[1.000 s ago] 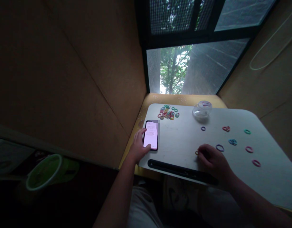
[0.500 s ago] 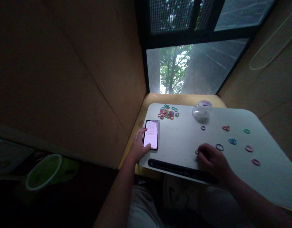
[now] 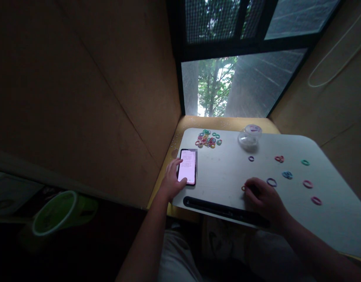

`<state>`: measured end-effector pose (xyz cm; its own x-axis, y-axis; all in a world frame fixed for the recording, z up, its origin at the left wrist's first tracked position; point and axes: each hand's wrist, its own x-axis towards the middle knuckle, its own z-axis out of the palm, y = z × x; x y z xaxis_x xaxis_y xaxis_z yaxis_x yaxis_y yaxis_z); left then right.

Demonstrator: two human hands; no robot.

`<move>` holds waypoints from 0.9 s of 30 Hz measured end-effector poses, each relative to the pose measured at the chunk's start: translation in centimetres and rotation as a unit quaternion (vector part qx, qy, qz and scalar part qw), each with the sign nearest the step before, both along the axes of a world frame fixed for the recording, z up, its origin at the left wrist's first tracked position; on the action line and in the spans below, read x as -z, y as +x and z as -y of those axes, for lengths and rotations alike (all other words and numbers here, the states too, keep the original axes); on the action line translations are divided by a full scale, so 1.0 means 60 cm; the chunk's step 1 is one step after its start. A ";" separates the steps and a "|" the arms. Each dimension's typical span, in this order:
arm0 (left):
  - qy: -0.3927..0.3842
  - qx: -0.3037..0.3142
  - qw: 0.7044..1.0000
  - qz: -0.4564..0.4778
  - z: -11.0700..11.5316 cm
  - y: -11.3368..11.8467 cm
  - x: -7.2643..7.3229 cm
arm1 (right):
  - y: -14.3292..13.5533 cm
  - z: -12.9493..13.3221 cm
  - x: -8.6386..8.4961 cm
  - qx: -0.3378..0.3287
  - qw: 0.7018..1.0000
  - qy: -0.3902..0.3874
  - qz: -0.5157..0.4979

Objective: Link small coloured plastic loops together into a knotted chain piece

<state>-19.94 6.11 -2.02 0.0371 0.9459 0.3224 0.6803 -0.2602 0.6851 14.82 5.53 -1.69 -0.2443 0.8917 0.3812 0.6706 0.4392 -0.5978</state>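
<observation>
On the white table (image 3: 218, 172), a smartphone (image 3: 186, 168) lies flat with its screen lit. My left hand (image 3: 171, 181) grips its left side, thumb over the lower corner and fingertips at the upper left edge. My right hand (image 3: 264, 196) is closed in a pinch near the table's front, with a small orange-yellow hair tie (image 3: 243, 188) at its fingertips. Just beyond its knuckles lies a dark purple hair tie (image 3: 271, 182). Farther right are a blue cluster of hair ties (image 3: 287, 175), a red cluster (image 3: 279, 159) and pink hair ties (image 3: 307, 184).
A mixed pile of coloured hair ties (image 3: 208, 140) lies at the back left of the table. Behind, on the right, stands an open clear plastic container (image 3: 248, 141). A black slot (image 3: 224, 210) runs along the front edge. On the floor at left is a green basket (image 3: 58, 213).
</observation>
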 end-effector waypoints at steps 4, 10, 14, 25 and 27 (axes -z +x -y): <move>-0.013 0.004 1.000 -0.001 0.003 0.000 -0.005 | 0.000 0.000 0.000 0.001 1.000 -0.001 0.002; -0.003 0.001 1.000 -0.019 0.004 0.003 -0.009 | 0.002 -0.001 0.004 0.002 1.000 -0.005 0.003; 0.012 0.001 0.999 -0.029 0.004 0.004 -0.008 | 0.002 -0.003 0.008 -0.001 1.000 -0.005 0.002; 0.093 -0.025 0.992 -0.077 0.004 0.001 0.000 | -0.002 0.000 0.006 -0.013 1.000 -0.002 -0.004; 0.142 -0.043 0.985 -0.085 0.012 0.007 -0.009 | -0.003 0.000 0.004 -0.017 1.000 0.005 -0.009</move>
<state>-19.52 5.38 -1.48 0.0376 0.8203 0.5706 0.8074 -0.3615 0.4664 14.64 5.51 -1.93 -0.2671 0.8793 0.3944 0.6446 0.4672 -0.6051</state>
